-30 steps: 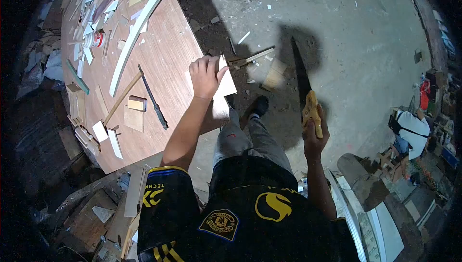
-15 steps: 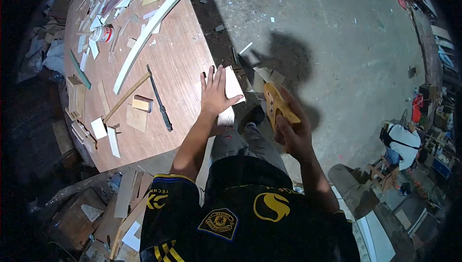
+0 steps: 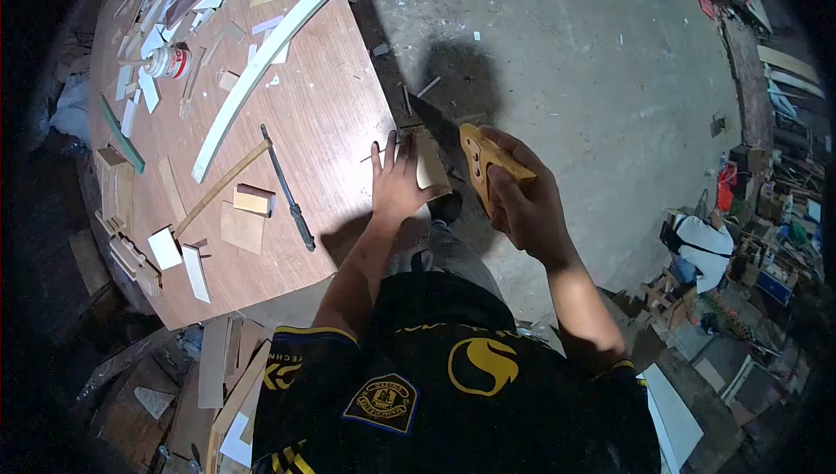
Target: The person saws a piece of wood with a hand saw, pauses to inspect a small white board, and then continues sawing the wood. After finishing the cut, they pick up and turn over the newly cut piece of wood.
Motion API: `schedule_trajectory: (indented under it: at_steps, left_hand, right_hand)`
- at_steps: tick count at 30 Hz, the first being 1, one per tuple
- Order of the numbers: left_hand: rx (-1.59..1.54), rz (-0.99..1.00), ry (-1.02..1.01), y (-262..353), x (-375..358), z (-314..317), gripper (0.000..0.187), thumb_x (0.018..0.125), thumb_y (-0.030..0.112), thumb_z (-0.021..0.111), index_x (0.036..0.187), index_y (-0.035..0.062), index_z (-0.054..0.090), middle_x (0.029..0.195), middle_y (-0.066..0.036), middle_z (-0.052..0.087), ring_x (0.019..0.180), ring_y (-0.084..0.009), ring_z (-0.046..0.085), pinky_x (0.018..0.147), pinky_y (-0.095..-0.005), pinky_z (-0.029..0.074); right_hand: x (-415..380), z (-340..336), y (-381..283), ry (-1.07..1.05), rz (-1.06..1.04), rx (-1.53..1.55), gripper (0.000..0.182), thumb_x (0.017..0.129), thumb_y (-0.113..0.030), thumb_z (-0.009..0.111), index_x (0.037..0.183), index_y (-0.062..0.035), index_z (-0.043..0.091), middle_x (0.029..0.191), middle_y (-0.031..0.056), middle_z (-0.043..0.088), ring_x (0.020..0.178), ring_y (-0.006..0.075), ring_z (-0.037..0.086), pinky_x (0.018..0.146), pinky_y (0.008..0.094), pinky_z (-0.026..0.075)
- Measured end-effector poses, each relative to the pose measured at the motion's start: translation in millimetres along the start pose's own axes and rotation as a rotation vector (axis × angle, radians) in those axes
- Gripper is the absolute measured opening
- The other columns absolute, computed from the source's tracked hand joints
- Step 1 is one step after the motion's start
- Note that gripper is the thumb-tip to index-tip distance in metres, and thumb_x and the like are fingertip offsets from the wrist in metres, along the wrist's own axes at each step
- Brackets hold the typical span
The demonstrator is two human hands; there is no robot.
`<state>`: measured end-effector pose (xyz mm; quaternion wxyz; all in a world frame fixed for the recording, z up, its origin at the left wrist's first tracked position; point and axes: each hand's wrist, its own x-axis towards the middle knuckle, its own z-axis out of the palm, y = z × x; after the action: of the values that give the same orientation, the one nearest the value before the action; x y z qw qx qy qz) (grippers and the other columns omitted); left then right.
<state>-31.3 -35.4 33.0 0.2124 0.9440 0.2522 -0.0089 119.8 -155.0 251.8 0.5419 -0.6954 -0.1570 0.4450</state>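
Observation:
My left hand [image 3: 400, 185] lies flat with fingers spread on a small, flat wooden board [image 3: 432, 169] at the table's right edge. The board juts out past that edge, and part of it is hidden under my palm. In my right hand [image 3: 524, 204] is a handsaw [image 3: 477, 161], gripped by its yellow wooden handle. Its dark blade points away from me and to the left, passing close beside the board's right side.
On the wood-grain table [image 3: 340, 65] lie a long curved white strip [image 3: 261, 73], a thin black-handled tool [image 3: 296, 213], a wooden stick [image 3: 222, 189], a can [image 3: 168, 61] and several offcuts. Someone in a white shirt [image 3: 704, 246] is low at the far right.
The saw has come in to the left, nearer the board and table edge, with my right hand still gripping it. My left hand stays on the board, which is now more in shadow.

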Motion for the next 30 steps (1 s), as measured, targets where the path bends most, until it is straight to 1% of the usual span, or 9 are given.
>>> schedule_trajectory:
  at_steps: [4,6,10,13,15,18,21,28,30]
  left_hand:
    - [-0.011,-0.009,-0.081,-5.7,1.5,1.7,0.116,0.072,0.076,0.067,0.152,-0.0018,0.036,0.157,-0.017,0.036,0.151,-0.0360,0.020,0.123,-0.0602,0.002]
    - [-0.061,0.000,-0.066,-8.4,0.2,0.5,0.116,0.072,0.075,0.068,0.153,-0.0009,0.034,0.157,-0.017,0.036,0.151,-0.0358,0.020,0.123,-0.0606,0.003]
    - [-0.071,0.018,-0.030,-8.4,-0.3,6.4,0.115,0.072,0.071,0.070,0.155,0.0006,0.032,0.157,-0.016,0.036,0.151,-0.0346,0.020,0.122,-0.0620,0.009]
    - [-0.128,0.020,-0.001,-6.7,-2.7,6.7,0.116,0.071,0.069,0.071,0.156,0.0017,0.030,0.159,-0.016,0.034,0.152,-0.0343,0.020,0.122,-0.0626,0.013]
    - [-0.145,0.017,-0.006,-6.9,-1.6,6.8,0.116,0.071,0.068,0.073,0.156,0.0023,0.030,0.160,-0.016,0.032,0.152,-0.0341,0.019,0.122,-0.0621,0.012]
    - [-0.175,0.002,-0.004,-7.4,-2.0,8.7,0.117,0.070,0.067,0.074,0.157,0.0037,0.029,0.162,-0.014,0.028,0.152,-0.0338,0.019,0.122,-0.0608,0.012]
    - [-0.213,-0.006,0.035,-7.7,-2.8,9.7,0.117,0.069,0.067,0.075,0.157,0.0046,0.030,0.162,-0.013,0.028,0.152,-0.0333,0.019,0.123,-0.0587,0.013]
    - [-0.220,-0.034,0.005,-5.9,-1.5,5.7,0.115,0.069,0.066,0.075,0.156,0.0042,0.032,0.161,-0.011,0.032,0.151,-0.0332,0.023,0.123,-0.0549,0.015]
    - [-0.227,-0.012,0.063,-7.5,-1.3,9.2,0.114,0.069,0.067,0.075,0.155,0.0041,0.034,0.160,-0.011,0.032,0.151,-0.0333,0.023,0.123,-0.0550,0.016]
  right_hand:
    - [13.9,7.5,6.1,-0.004,0.020,-0.076,0.041,0.102,-0.018,0.058,0.139,-0.0010,0.052,0.125,0.0142,0.064,0.105,0.0184,0.065,0.089,0.0297,0.052]
    - [17.5,13.4,-0.3,-0.019,0.042,-0.054,0.041,0.102,-0.017,0.057,0.138,0.0014,0.052,0.136,0.0172,0.059,0.127,0.0229,0.055,0.106,0.0332,0.044]
    - [19.5,15.9,-9.5,-0.024,0.066,-0.148,0.039,0.103,-0.014,0.055,0.139,0.0015,0.052,0.136,0.0164,0.060,0.126,0.0222,0.056,0.105,0.0326,0.044]
    - [19.9,21.2,-15.3,-0.012,0.098,-0.100,0.037,0.103,-0.009,0.054,0.139,-0.0007,0.052,0.132,0.0143,0.062,0.107,0.0173,0.064,0.090,0.0292,0.051]
    - [21.3,27.0,-21.5,0.008,0.104,-0.130,0.040,0.101,-0.006,0.046,0.141,0.0010,0.048,0.067,-0.0010,0.052,0.045,0.0043,0.041,0.043,0.0217,0.034]
    - [24.0,20.9,-25.0,-0.016,0.158,-0.190,0.040,0.100,-0.004,0.055,0.140,-0.0053,0.052,0.095,0.0029,0.065,0.057,0.0048,0.050,0.049,0.0237,0.042]
    - [25.6,22.3,-33.8,-0.044,0.191,-0.209,0.042,0.099,-0.003,0.055,0.141,-0.0041,0.051,0.082,-0.0003,0.060,0.056,0.0055,0.051,0.050,0.0232,0.042]
    - [29.9,24.1,-43.9,-0.040,0.293,-0.094,0.044,0.097,0.000,0.054,0.140,-0.0061,0.053,0.079,-0.0005,0.058,0.055,0.0043,0.049,0.051,0.0220,0.040]
    - [30.3,23.7,-48.4,-0.082,0.359,-0.259,0.043,0.096,0.000,0.055,0.138,-0.0072,0.054,0.087,0.0044,0.063,0.065,0.0091,0.057,0.061,0.0246,0.047]
